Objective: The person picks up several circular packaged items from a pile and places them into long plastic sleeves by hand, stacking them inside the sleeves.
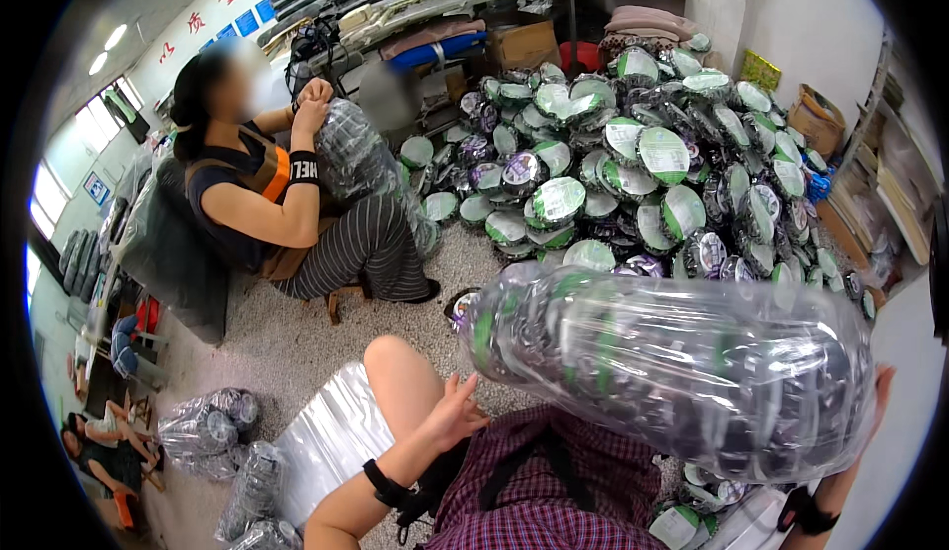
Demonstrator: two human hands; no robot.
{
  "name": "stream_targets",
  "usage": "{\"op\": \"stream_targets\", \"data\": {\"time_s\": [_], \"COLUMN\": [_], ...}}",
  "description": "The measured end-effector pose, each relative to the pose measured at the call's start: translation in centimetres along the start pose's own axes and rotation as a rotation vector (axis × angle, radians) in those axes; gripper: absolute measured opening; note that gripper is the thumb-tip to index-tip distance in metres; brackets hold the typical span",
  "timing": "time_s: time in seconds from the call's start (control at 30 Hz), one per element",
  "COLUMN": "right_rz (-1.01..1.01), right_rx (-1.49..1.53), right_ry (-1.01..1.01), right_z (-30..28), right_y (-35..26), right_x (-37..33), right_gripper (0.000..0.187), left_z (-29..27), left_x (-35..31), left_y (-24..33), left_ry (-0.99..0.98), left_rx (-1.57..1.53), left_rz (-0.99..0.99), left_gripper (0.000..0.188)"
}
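A long clear plastic bag (682,362) packed with round, green-and-black wrapped packs lies across in front of me, above my lap. My right hand (878,402) grips its right end from the outer side, with part of the hand hidden behind the plastic. Just below the bag's left end, my left hand (457,416) is open with fingers apart and nothing in it. Beyond the bag rises a big heap of round packs (664,155) with green, white and purple labels.
At the left a seated person (247,174) handles another filled clear bag (361,155). Several filled bags (208,431) lie on the floor at lower left, beside flat plastic sheets (331,431). A loaded shelf (465,1) runs along the back; a cardboard box (817,120) stands at right.
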State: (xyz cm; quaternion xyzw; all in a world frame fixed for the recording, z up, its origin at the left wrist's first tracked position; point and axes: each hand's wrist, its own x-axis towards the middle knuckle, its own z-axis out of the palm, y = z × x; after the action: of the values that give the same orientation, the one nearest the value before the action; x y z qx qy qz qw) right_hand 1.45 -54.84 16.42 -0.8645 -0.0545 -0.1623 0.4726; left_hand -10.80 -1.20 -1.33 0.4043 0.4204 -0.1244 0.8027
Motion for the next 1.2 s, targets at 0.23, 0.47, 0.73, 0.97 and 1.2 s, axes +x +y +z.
{"op": "stream_targets", "data": {"time_s": [0.23,0.47,0.73,0.97,1.2], "right_rz": [0.584,0.445,0.374,-0.354,0.226], "right_rx": [-0.018,0.253,0.645,0.4,0.51], "right_ry": [-0.478,-1.132,-1.819,-2.2,-2.119], "right_z": [-1.5,14.6,41.2,50.5,50.1], "right_y": [9.9,-0.1,-9.4,-12.1,-22.9], "right_x": [-2.5,15.4,14.1,2.6,1.8], "right_gripper": [0.026,0.056,0.086,0.076,0.075], "left_z": [4.6,7.9,10.2,6.1,-1.1], "left_x": [1.3,3.1,-2.1,-9.4,-10.8], "left_y": [2.4,4.3,7.2,-0.7,-3.4], "left_ry": [-0.087,0.101,0.481,0.828,0.952], "left_rx": [0.103,0.25,0.213,-0.348,-0.357], "left_rz": [0.597,1.197,1.146,1.309,1.095], "left_gripper": [0.078,0.083,0.074,0.07,0.072]}}
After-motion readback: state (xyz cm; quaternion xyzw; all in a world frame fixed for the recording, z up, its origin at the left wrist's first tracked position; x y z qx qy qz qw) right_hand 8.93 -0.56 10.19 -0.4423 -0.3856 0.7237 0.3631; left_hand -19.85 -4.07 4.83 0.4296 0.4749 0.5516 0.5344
